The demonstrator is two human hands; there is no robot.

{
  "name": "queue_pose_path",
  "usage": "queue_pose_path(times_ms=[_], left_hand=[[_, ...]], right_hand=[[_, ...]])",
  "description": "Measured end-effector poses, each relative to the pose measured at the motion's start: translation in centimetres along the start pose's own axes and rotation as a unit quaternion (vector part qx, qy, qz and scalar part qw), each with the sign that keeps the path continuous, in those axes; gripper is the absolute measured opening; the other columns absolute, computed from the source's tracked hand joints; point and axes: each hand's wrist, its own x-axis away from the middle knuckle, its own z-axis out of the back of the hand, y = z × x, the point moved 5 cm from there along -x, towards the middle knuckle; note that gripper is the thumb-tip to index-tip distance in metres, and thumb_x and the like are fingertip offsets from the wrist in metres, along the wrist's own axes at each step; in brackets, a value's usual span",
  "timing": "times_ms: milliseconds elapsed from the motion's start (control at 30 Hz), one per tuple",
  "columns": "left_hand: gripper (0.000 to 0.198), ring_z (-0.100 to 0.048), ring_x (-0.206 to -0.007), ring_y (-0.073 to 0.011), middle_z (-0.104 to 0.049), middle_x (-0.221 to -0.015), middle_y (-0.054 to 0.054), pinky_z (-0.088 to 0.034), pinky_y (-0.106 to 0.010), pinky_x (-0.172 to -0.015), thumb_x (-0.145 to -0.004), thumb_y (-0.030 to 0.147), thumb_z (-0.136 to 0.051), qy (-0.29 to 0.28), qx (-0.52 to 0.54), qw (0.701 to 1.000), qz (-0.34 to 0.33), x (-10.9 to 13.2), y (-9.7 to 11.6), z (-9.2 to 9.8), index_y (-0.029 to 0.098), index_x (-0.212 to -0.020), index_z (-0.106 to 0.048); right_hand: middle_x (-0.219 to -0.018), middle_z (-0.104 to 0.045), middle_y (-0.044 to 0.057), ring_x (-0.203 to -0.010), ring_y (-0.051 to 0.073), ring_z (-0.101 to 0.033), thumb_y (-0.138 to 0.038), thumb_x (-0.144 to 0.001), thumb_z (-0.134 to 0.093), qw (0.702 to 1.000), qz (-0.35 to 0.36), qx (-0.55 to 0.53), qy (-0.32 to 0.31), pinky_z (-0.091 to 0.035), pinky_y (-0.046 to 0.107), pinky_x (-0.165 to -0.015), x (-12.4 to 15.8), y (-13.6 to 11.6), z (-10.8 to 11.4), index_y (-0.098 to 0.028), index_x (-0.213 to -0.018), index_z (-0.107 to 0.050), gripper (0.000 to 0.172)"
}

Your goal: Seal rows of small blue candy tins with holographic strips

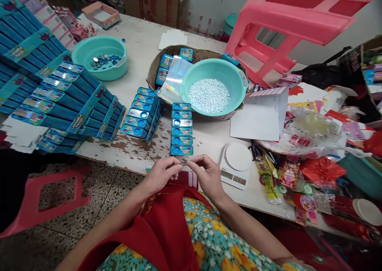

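My left hand [165, 173] and my right hand [208, 174] meet at the table's front edge, fingertips pinched close together. A small thin, pale piece seems to lie between them, too small to make out. Right beyond my fingers stands a single row of small blue candy tins [182, 131], each with a round recess on top. Left of it is a block of similar blue tins [139, 115]. A turquoise basin [243, 80] of small pale candies [209, 96] rests on a cardboard box behind the row. Iridescent sheets [176, 78] lean beside the basin.
A white scale [235, 163] sits right of my hands. Packed display trays [86, 108] of blue tins pile up at left, near a second turquoise basin [121, 70]. Wrappers and plastic bags [313, 131] crowd the right side. A pink stool [268, 28] lies tipped behind.
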Motion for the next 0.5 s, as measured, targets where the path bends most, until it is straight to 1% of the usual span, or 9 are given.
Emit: queue_pose_path(times_ms=[100, 167, 233, 333, 433, 500], left_hand=[[0.022, -0.049, -0.055, -0.0096, -0.051, -0.058, 0.004, -0.039, -0.020, -0.053, -0.083, 0.035, -0.050, 0.025, -0.041, 0.999, -0.014, -0.3, 0.7, 1.3, 0.016, -0.091, -0.057], [0.025, -0.048, -0.054, -0.0093, -0.050, -0.059, 0.005, -0.038, -0.019, -0.052, -0.083, 0.036, -0.049, 0.034, -0.062, 0.997, -0.023, -0.5, 1.2, 2.3, 0.018, -0.100, -0.053], [0.024, -0.046, -0.053, -0.0087, -0.048, -0.059, 0.006, -0.037, -0.019, -0.051, -0.084, 0.036, -0.048, 0.033, -0.087, 0.995, -0.028, -1.0, 1.4, 3.1, 0.019, -0.100, -0.049], [0.017, -0.045, -0.054, -0.0082, -0.046, -0.061, 0.006, -0.036, -0.019, -0.052, -0.085, 0.034, -0.044, 0.023, -0.128, 0.991, -0.040, -2.3, 1.3, 4.0, 0.019, -0.093, -0.046], [0.013, -0.044, -0.055, -0.0081, -0.044, -0.062, 0.006, -0.035, -0.018, -0.052, -0.085, 0.029, -0.041, 0.026, -0.155, 0.986, -0.053, -3.4, 0.6, 4.7, 0.019, -0.091, -0.044], [0.011, -0.045, -0.057, -0.0081, -0.045, -0.064, 0.005, -0.035, -0.018, -0.053, -0.085, 0.027, -0.040, 0.028, -0.158, 0.985, -0.058, -4.0, 0.0, 4.8, 0.019, -0.091, -0.043]], right_hand=[[-0.073, -0.060, 0.000, -0.071, 0.014, -0.053, -0.031, -0.076, -0.067, 0.998, 0.019, 0.019, 0.052, -0.044, 0.028, -0.068, -0.8, 0.7, -0.7, -0.019, -0.075, -0.066, 0.012], [-0.081, -0.058, 0.002, -0.079, 0.016, -0.054, -0.034, -0.074, -0.068, 0.995, 0.041, 0.039, 0.078, -0.045, 0.029, -0.070, -1.3, 0.9, -1.0, -0.021, -0.075, -0.068, 0.013], [-0.087, -0.055, 0.003, -0.086, 0.017, -0.053, -0.036, -0.073, -0.069, 0.991, 0.064, 0.054, 0.101, -0.045, 0.030, -0.073, -1.9, 1.0, -1.2, -0.022, -0.074, -0.070, 0.014], [-0.090, -0.050, 0.004, -0.091, 0.018, -0.050, -0.038, -0.073, -0.069, 0.986, 0.074, 0.082, 0.128, -0.043, 0.034, -0.082, -2.6, 1.5, -1.5, -0.022, -0.073, -0.070, 0.016], [-0.095, -0.047, 0.004, -0.096, 0.020, -0.047, -0.037, -0.072, -0.070, 0.982, 0.069, 0.096, 0.149, -0.039, 0.037, -0.089, -3.2, 2.3, -1.8, -0.022, -0.071, -0.070, 0.016], [-0.094, -0.046, 0.004, -0.096, 0.020, -0.047, -0.036, -0.073, -0.069, 0.981, 0.068, 0.095, 0.155, -0.039, 0.037, -0.089, -3.5, 2.6, -2.0, -0.021, -0.069, -0.069, 0.016]])
